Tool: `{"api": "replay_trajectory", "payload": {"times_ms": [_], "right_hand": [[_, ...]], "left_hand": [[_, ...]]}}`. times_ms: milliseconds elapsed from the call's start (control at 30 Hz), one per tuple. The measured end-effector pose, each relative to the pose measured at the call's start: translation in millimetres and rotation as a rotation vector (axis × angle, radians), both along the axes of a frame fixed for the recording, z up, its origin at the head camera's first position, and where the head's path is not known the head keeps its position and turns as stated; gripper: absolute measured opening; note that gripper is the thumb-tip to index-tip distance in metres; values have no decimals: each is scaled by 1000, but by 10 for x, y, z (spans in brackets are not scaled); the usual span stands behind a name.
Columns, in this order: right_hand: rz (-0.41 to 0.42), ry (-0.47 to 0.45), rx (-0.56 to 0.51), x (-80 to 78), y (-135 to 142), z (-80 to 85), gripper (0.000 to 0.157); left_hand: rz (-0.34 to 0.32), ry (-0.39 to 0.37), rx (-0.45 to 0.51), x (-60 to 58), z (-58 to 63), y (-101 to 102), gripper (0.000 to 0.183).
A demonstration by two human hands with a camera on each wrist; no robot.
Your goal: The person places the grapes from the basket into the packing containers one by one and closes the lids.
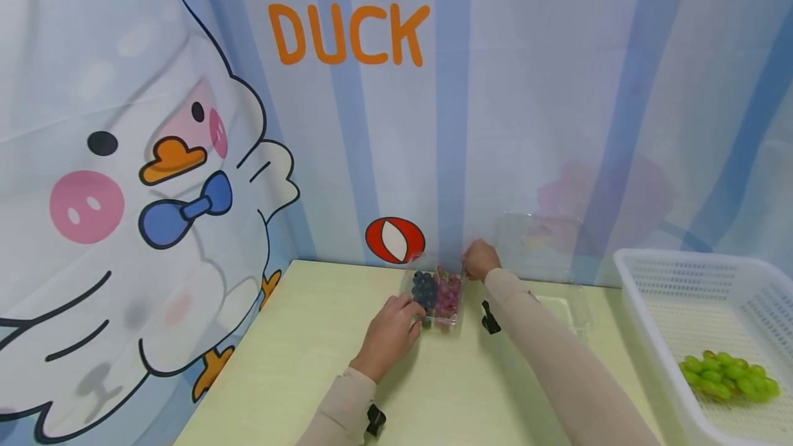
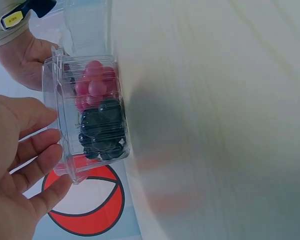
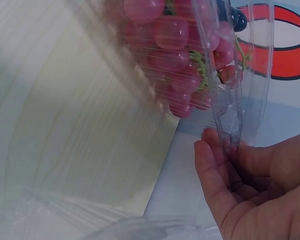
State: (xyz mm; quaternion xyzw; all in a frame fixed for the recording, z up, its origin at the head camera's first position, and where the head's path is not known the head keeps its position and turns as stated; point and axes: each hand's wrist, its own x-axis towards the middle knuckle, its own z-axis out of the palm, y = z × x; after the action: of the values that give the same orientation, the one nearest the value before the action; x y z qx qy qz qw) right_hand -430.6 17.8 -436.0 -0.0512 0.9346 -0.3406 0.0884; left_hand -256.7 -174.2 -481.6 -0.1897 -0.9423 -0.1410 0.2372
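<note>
A clear plastic fruit box (image 2: pixel 65 120) sits near the table's back edge. It holds dark grapes (image 1: pixel 424 288) on the left and reddish-pink grapes (image 1: pixel 449 292) on the right. At the box's right back corner my right hand (image 3: pixel 262 185) pinches the clear rim between thumb and fingers. My left hand (image 1: pixel 389 332) is at the left side of the box. In the left wrist view its spread, loosely bent fingers (image 2: pixel 45 142) are right at the rim, curled round nothing.
A second clear box (image 1: pixel 557 301) stands at right with its lid (image 1: pixel 539 243) raised against the printed curtain (image 1: pixel 508 102). Farther right, a white plastic basket (image 1: pixel 647 336) holds a bunch of green grapes (image 1: pixel 727 376). The pale table (image 1: pixel 297 363) meets the curtain behind the box.
</note>
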Motion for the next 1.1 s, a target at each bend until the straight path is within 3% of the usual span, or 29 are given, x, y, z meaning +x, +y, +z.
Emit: {"api": "replay_trajectory", "payload": {"times_ms": [433,1100], "right_hand": [[-15,-9,9,-21,-16,23,31],[-22,-17,11,-22,-7,3,34]], "left_hand": [[33,149,-54,-57,-45,-17,5],[65,56,-74,-63,2,6,4]]}}
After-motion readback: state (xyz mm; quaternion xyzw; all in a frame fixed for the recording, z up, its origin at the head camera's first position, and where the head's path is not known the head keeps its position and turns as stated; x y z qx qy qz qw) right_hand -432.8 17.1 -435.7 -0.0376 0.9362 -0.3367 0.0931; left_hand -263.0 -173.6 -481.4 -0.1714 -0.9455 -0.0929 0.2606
